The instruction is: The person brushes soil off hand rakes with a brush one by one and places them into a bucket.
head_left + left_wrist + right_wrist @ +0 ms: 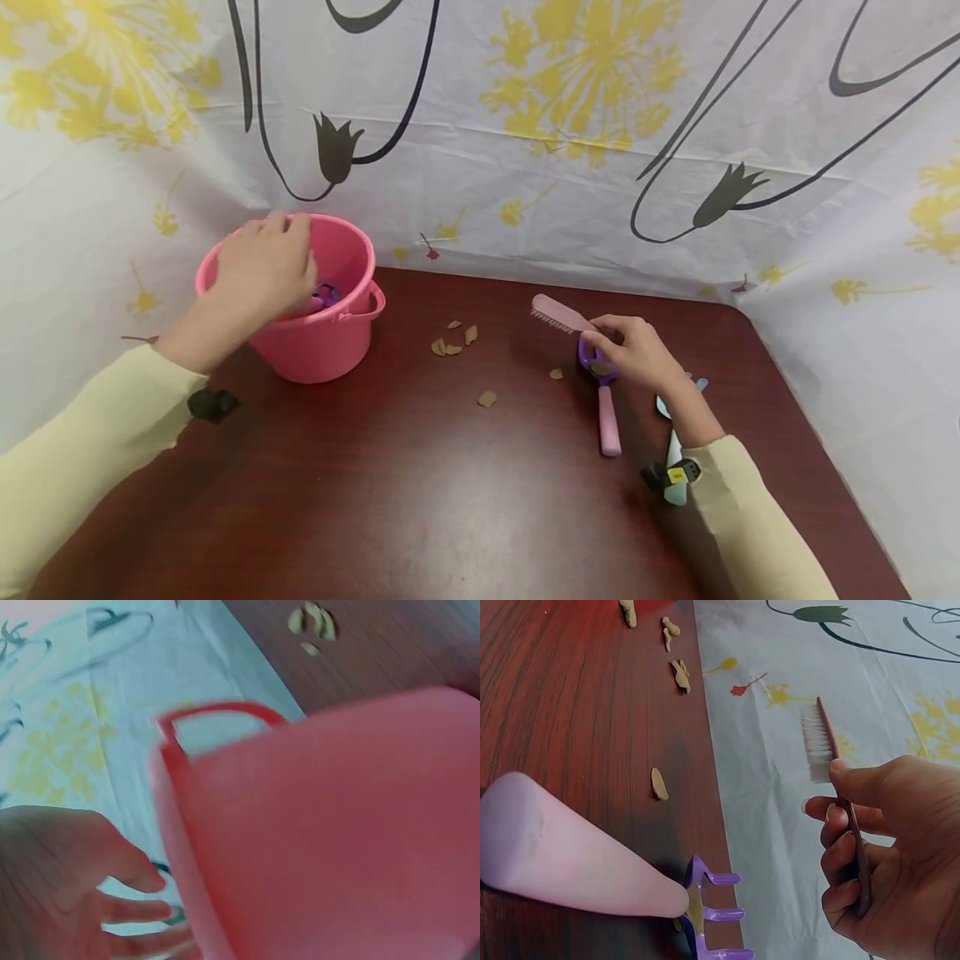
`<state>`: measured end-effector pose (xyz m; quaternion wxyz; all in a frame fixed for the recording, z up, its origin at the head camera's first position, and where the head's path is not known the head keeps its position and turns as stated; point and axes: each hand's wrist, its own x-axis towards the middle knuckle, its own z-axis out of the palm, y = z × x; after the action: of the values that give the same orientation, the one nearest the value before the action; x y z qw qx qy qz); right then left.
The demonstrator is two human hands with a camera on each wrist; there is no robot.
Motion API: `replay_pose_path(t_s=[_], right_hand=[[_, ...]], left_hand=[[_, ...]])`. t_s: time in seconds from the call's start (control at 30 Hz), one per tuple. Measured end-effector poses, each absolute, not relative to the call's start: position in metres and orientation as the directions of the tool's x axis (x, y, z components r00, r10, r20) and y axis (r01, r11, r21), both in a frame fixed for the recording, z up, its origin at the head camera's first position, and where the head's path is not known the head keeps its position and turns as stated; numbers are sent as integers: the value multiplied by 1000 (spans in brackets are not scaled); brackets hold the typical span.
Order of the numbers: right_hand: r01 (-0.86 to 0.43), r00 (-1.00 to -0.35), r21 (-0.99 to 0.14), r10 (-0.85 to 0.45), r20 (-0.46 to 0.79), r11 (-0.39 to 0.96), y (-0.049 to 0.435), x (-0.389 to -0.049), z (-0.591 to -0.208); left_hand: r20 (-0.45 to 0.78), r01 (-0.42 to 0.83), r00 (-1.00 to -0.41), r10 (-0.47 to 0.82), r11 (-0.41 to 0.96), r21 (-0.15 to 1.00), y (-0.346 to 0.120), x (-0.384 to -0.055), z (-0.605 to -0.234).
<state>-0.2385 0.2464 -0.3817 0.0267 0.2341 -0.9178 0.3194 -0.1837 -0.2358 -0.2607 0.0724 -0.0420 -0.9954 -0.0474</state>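
Note:
At the back left, my left hand [264,260] is raised over the pink bucket [315,350]. In the left wrist view its fingers [142,909] are loosely extended beside the bucket rim [174,825] and hold nothing. My right hand [637,350] grips the handle of a small pink brush [558,313], held above the table. White bristles [817,746] show on the brush in the right wrist view. Below that hand lies a toy rake with purple tines [718,913] and a pink handle [609,423].
Several small tan flakes [471,335] lie scattered on the dark wooden table [420,483]. Light blue utensils [675,492] lie partly hidden beneath the right forearm. Something purple [327,293] shows inside the bucket. A flower-patterned cloth [465,150] hangs behind the table.

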Motion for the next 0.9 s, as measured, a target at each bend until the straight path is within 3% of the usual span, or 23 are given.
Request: replay_pose_path(t_s=[0.1, 0.3, 0.47, 0.53, 0.77, 0.9], right_hand=[[-447, -892, -572, -394, 222, 688, 249, -237, -380], [-417, -907, -579, -361, 216, 701, 256, -235, -380], [-390, -919, -582, -337, 204, 714, 259, -233, -379], [-384, -922, -583, -331, 202, 716, 260, -232, -379], [-382, -923, -605, -319, 215, 699, 263, -228, -377], [-385, -922, -612, -321, 219, 691, 263, -227, -376]], left_hand=[[289, 172, -947, 141, 982, 84, -217, -180, -260], [555, 324, -799, 233, 943, 71, -179, -179, -274], [636, 426, -715, 291, 902, 67, -148, -180, -292], [624, 452, -719, 306, 888, 85, -136, -180, -299], [444, 448, -830, 337, 877, 173, -89, -179, -333], [368, 457, -854, 367, 868, 194, -65, -178, -353]])
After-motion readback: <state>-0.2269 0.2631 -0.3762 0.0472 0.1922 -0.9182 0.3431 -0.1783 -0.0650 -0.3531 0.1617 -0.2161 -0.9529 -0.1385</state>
